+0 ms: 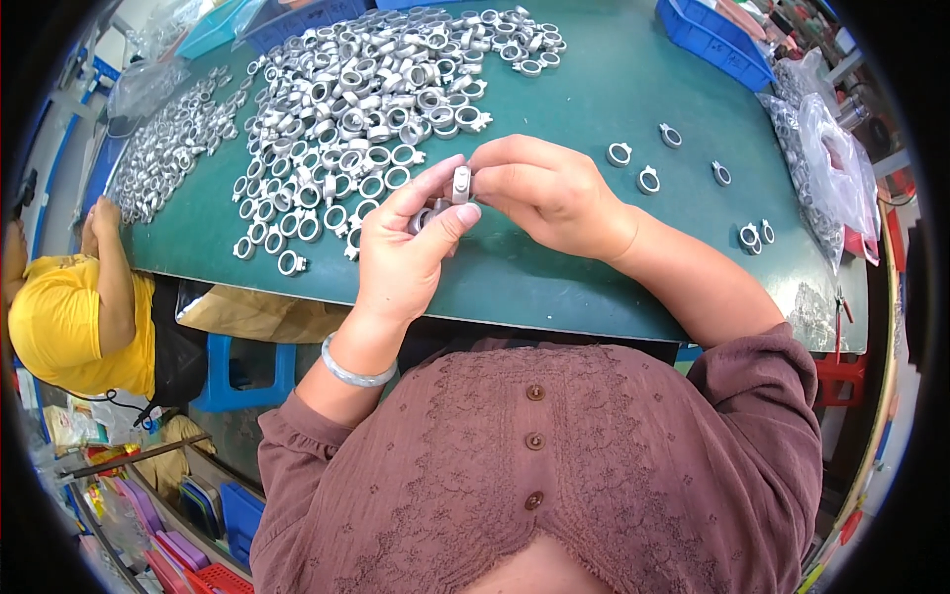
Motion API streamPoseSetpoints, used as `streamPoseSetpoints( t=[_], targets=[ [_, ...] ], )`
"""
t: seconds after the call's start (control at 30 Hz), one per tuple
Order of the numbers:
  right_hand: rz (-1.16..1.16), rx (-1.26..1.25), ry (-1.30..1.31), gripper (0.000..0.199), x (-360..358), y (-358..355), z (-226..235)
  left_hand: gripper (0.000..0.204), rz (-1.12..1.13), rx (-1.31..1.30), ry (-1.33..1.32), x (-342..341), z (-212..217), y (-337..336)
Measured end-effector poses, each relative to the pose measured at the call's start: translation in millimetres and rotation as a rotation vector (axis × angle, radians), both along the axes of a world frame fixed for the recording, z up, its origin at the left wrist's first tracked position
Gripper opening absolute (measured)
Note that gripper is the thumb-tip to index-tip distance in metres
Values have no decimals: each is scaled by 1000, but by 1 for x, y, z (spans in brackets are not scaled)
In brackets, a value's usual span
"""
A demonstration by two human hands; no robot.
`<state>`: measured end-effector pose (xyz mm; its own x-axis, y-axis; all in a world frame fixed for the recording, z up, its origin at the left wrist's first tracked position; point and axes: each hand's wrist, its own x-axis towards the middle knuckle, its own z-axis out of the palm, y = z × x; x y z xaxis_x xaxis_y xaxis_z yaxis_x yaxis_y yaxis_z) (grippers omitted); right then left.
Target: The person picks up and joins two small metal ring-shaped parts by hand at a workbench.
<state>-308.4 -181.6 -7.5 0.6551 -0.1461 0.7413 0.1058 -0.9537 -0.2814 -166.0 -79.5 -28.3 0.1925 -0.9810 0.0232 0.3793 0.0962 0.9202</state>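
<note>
Between the thumb and fingers of my left hand (391,243) is a grey metal ring clamp (461,185), its small lug turned up. More grey ring metal (422,218) shows inside the same palm; how many pieces lie there I cannot tell. My right hand (559,198) meets the clamp from the right, fingers bent and pinched together at its edge; those fingertips are partly hidden. Beyond my left hand spreads a big heap of similar ring clamps (366,94). Several loose ones, such as this ring clamp (648,179), lie scattered to the right.
The green table (554,287) carries a blue bin (717,48) at the far right and clear plastic bags (826,163) along the right edge. A red-handled tool (842,307) lies near the right corner. On the left, a person in yellow (74,312) sits by a smaller heap (178,148).
</note>
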Motion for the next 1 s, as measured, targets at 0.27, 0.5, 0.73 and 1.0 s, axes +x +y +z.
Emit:
streamPoseSetpoints(
  t=[0.27,0.5,0.73,1.0],
  targets=[
    [93,586,102,14,-4,-1,-1,40,201,-303,-491,2,-13,-4],
    [155,885,128,19,-5,3,1,36,269,-316,-564,-5,-6,-3],
    [118,1312,228,17,-5,2,10,36,280,-263,-583,-6,-3,-2],
    [131,1278,165,14,-6,0,7,34,-21,37,-63,-1,3,3]
  ],
)
